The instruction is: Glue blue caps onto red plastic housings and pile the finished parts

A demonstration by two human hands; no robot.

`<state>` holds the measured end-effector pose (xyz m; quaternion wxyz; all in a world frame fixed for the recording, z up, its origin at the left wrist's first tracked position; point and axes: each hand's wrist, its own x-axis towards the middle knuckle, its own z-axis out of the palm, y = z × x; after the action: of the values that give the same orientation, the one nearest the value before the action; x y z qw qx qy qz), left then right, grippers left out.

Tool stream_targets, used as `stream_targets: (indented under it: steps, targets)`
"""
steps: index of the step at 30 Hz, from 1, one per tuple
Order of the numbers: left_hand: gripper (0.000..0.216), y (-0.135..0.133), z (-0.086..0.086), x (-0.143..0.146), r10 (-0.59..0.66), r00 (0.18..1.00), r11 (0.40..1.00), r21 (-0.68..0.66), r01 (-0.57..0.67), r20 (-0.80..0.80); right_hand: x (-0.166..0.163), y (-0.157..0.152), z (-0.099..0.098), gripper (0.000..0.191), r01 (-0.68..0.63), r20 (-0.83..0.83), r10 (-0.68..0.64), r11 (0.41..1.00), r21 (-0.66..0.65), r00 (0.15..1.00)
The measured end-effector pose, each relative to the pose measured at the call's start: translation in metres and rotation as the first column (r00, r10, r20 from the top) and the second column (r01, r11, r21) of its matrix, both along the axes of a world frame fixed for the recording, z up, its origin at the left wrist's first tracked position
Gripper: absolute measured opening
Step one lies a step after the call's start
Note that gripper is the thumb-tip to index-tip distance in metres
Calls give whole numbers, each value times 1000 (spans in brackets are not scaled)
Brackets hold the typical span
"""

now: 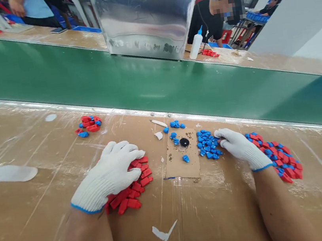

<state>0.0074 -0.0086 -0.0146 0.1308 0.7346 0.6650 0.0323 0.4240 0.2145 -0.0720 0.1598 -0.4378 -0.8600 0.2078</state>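
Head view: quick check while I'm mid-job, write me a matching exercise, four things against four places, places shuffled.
1. Left hand
2. Right hand
3. Round black item
4. White bottle

A. On the small cardboard sheet
B. Beyond the green strip
C. Over the red pile
D. At the right edge of the blue pile

Pairs: 1-C, 2-D, 3-A, 4-B

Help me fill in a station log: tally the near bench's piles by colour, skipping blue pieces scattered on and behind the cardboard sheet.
Red pile under the left hand: 1
Blue pile beside the right hand: 1
Mixed: 2 (right mixed pile, left mixed pile)
Total: 4
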Motion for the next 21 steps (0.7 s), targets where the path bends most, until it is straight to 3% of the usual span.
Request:
stream_targets:
  steps: [5,12,14,17,19,21]
  targets:
    - [35,3,2,16,68,995,998,18,-67,-67,10,1,5,27,-60,109,63,998,-23,992]
    - [31,12,-1,34,119,985,991,77,-110,-123,10,-4,10,22,76,133,-87,993,91,987]
    - [32,12,-3,33,99,984,992,94,-86,-149,6,-5,23,22,111,38,-116,987,113,993]
    - [32,10,-9,29,35,980,991,137,-8,-198,-12,-11,58,14,98,-150,-79,987,128,986]
    - [31,8,-14,27,2,977,981,191,39,-213,-33,-17,85,2,-6,-208,54,975,222,977]
    - [28,7,-18,25,-10,974,968,242,66,-227,-58,-24,105,8,-118,-213,184,951,287,960]
